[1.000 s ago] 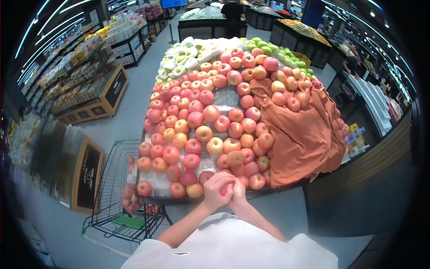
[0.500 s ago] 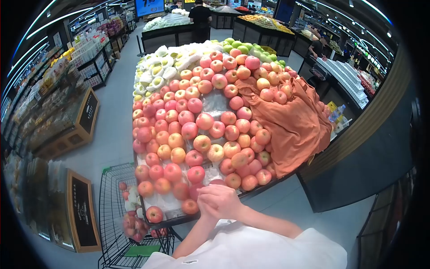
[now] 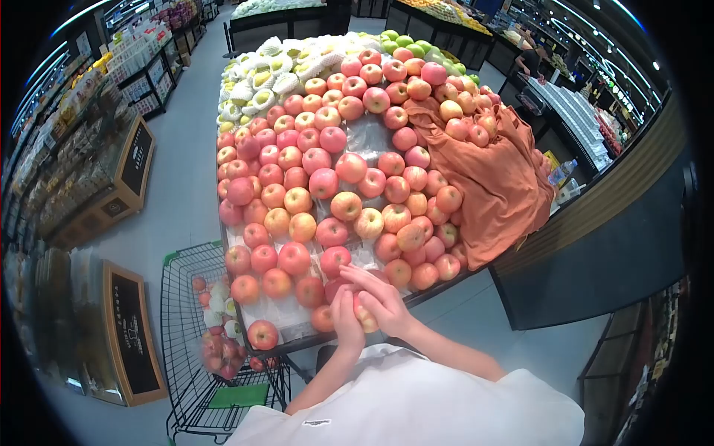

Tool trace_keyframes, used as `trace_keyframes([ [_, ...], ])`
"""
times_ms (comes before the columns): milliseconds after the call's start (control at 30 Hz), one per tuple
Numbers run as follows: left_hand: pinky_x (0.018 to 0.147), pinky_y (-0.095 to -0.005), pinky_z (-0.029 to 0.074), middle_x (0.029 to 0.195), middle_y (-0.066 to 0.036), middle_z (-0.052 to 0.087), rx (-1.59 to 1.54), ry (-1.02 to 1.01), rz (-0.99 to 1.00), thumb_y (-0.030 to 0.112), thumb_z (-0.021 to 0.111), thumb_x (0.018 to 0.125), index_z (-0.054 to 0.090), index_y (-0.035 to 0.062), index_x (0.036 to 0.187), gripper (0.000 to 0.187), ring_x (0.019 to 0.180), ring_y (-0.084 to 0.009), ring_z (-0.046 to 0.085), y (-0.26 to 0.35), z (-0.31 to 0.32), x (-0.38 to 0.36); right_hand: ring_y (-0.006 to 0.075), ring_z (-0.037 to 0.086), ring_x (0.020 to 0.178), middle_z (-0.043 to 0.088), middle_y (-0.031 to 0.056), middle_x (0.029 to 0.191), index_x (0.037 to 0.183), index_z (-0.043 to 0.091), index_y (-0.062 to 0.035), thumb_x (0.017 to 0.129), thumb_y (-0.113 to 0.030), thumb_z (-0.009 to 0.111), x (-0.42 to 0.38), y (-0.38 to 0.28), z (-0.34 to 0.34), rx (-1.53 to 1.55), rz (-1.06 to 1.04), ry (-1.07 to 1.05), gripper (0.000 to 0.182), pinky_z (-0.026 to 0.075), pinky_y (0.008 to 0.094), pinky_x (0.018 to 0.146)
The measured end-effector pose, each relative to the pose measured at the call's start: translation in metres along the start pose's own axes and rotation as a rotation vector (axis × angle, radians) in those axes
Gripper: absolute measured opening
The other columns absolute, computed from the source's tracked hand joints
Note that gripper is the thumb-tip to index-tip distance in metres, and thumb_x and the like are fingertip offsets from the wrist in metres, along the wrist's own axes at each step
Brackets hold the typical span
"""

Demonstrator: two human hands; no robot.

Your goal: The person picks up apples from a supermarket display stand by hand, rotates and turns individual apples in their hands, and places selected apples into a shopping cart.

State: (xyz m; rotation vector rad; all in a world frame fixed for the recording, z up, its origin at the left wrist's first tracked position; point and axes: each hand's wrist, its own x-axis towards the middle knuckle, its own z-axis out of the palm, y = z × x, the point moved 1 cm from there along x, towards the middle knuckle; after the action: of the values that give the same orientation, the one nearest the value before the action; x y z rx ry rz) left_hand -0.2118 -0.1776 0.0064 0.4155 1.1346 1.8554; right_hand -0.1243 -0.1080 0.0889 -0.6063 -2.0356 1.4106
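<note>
At the front edge of the display, my left hand (image 3: 347, 325) and my right hand (image 3: 384, 303) cup a red-and-yellow apple (image 3: 365, 318) between them. My right hand's fingers reach over the top of the fruit, and my left hand closes on its left side. Part of the apple is hidden by the fingers. Just beyond my hands, rows of loose red apples (image 3: 292, 258) lie on the display stand (image 3: 297, 343). One apple (image 3: 262, 335) sits alone at the near left corner.
A wire shopping cart (image 3: 172, 327) with bagged fruit (image 3: 222, 355) stands left of the display. An orange-brown cloth (image 3: 494, 189) drapes the right side. Netted pale fruit (image 3: 260, 78) and green apples (image 3: 405, 44) fill the back. A dark curved counter (image 3: 595, 253) stands to the right.
My hands were clasped together; now they have parted slightly and an apple shows between them. The view has tilted down, so the display sits higher.
</note>
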Motion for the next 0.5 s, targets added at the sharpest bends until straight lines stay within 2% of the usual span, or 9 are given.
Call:
trace_keyframes([
  [33, 0.096, -0.0302, 0.049, 0.111, -0.008, 0.069, 0.11, -0.06, 0.076, 0.023, 0.042, 0.11, 0.067, -0.0006, 0.114, 0.034, 0.106, -0.0162, 0.064, 0.012, 0.001, -0.001, 0.031, 0.046, 0.152, 0.057, 0.0193, 0.156, 0.154, 0.052, 0.0015, 0.102, -0.014, 0.048, -0.002, 0.001, 0.003, 0.143, 0.116, 0.042, 0.055, 0.033, 0.0455, 0.127],
  [67, 0.093, -0.0308, 0.049, 0.105, -0.007, 0.068, 0.164, -0.046, 0.115, 0.016, 0.044, 0.108, 0.065, -0.0015, 0.109, 0.027, 0.099, -0.0158, 0.063, 0.025, 0.01, -0.007, 0.0288, 0.047, 0.15, 0.053, 0.0201, 0.159, 0.161, 0.042, 0.0008, 0.106, -0.015, 0.045, -0.002, 0.006, 0.008, 0.319, 0.133, 0.094, 0.056, 0.036, 0.0429, 0.125],
  [100, 0.094, -0.0332, 0.05, 0.105, -0.008, 0.069, 0.221, -0.048, 0.161, 0.015, 0.051, 0.104, 0.066, -0.0015, 0.109, 0.023, 0.1, -0.0173, 0.064, 0.026, 0.01, -0.009, 0.0298, 0.047, 0.149, 0.049, 0.0229, 0.161, 0.163, 0.034, 0.0004, 0.109, -0.022, 0.046, -0.004, 0.012, 0.009, 0.419, 0.178, 0.109, 0.06, 0.037, 0.0419, 0.124],
  [167, 0.094, -0.0352, 0.052, 0.106, -0.01, 0.07, 0.333, -0.099, 0.323, 0.017, 0.058, 0.099, 0.066, -0.0006, 0.107, 0.022, 0.1, -0.0196, 0.066, 0.033, 0.016, -0.009, 0.0294, 0.049, 0.147, 0.047, 0.024, 0.161, 0.163, 0.032, 0.0014, 0.111, -0.027, 0.045, -0.006, 0.013, 0.007, 0.659, 0.351, 0.147, 0.061, 0.039, 0.0424, 0.123],
  [200, 0.095, -0.0374, 0.053, 0.109, -0.012, 0.071, 0.409, -0.119, 0.403, 0.016, 0.068, 0.092, 0.067, 0.0008, 0.106, 0.021, 0.103, -0.0212, 0.068, 0.033, 0.016, -0.007, 0.0318, 0.049, 0.147, 0.046, 0.0251, 0.162, 0.163, 0.031, 0.0007, 0.113, -0.034, 0.041, -0.007, 0.015, 0.007, 0.76, 0.456, 0.152, 0.062, 0.041, 0.0439, 0.122],
  [300, 0.093, -0.0354, 0.054, 0.108, -0.011, 0.072, 0.742, -0.231, 0.823, 0.013, 0.077, 0.087, 0.067, 0.002, 0.105, 0.024, 0.104, -0.0193, 0.068, 0.051, 0.023, -0.014, 0.0358, 0.049, 0.147, 0.046, 0.0265, 0.161, 0.162, 0.031, 0.0008, 0.114, -0.039, 0.038, -0.017, 0.036, 0.005, 1.184, 0.734, 0.114, 0.063, 0.041, 0.0461, 0.122],
  [333, 0.095, -0.0518, 0.049, 0.113, -0.021, 0.062, 0.725, -0.35, 0.895, 0.014, 0.077, 0.071, 0.064, 0.0018, 0.107, 0.041, 0.106, -0.043, 0.061, 0.048, 0.025, -0.017, 0.0399, 0.048, 0.147, 0.046, 0.027, 0.16, 0.162, 0.032, 0.0011, 0.114, -0.042, 0.034, -0.018, 0.032, 0.005, 1.293, 0.816, 0.021, 0.064, 0.042, 0.0482, 0.122],
  [467, 0.088, -0.0415, 0.059, 0.104, -0.014, 0.074, 0.728, -0.471, 1.017, 0.011, 0.086, 0.066, 0.072, 0.0026, 0.097, 0.035, 0.096, -0.0301, 0.073, 0.044, 0.014, -0.008, 0.0423, 0.048, 0.147, 0.047, 0.0261, 0.16, 0.158, 0.039, 0.0021, 0.114, -0.036, 0.031, -0.029, 0.027, 0.006, 1.289, 0.88, 0.051, 0.059, 0.042, 0.0497, 0.121],
  [500, 0.088, -0.0406, 0.059, 0.103, -0.013, 0.075, 0.688, -0.428, 0.916, 0.01, 0.086, 0.066, 0.072, 0.0029, 0.094, 0.032, 0.096, -0.0297, 0.074, 0.039, 0.012, -0.006, 0.042, 0.048, 0.147, 0.047, 0.0259, 0.16, 0.158, 0.039, 0.0024, 0.114, -0.034, 0.031, -0.028, 0.03, 0.009, 1.234, 0.803, 0.142, 0.058, 0.042, 0.0494, 0.121],
])
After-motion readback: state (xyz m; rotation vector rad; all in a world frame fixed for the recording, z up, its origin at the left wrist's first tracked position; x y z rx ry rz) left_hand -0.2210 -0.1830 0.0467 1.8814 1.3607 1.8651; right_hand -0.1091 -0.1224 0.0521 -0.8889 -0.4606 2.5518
